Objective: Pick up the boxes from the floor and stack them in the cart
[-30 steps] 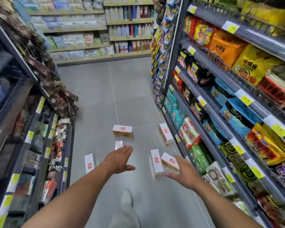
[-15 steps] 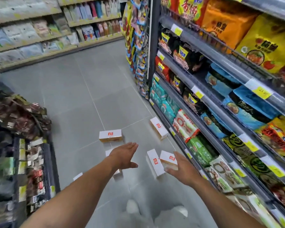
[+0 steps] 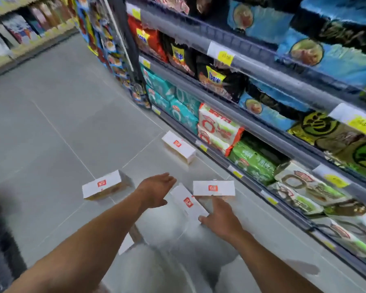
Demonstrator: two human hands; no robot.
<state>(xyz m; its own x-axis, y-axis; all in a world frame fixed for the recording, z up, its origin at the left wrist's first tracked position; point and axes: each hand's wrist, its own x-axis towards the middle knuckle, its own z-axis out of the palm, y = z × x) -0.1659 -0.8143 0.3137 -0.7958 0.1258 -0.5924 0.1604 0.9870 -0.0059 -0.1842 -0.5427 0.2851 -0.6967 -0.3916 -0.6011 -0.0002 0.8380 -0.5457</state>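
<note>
Several white boxes with small red labels lie on the grey floor. One box lies flat between my hands, and a second box sits just right of it by the shelf base. My right hand reaches down with fingers extended, touching the near end of the flat box. My left hand hovers open just left of that box, holding nothing. Another box lies further left, and one box lies further ahead by the shelf. No cart is in view.
A tall shelf unit packed with snack and noodle bags runs along the right, close to the boxes. More shelves stand at the far end of the aisle. My knees in grey trousers are below my arms.
The view has moved down and closer to the floor and right shelf. Both hands have come lower toward the two nearest boxes, and my right hand now touches one.
</note>
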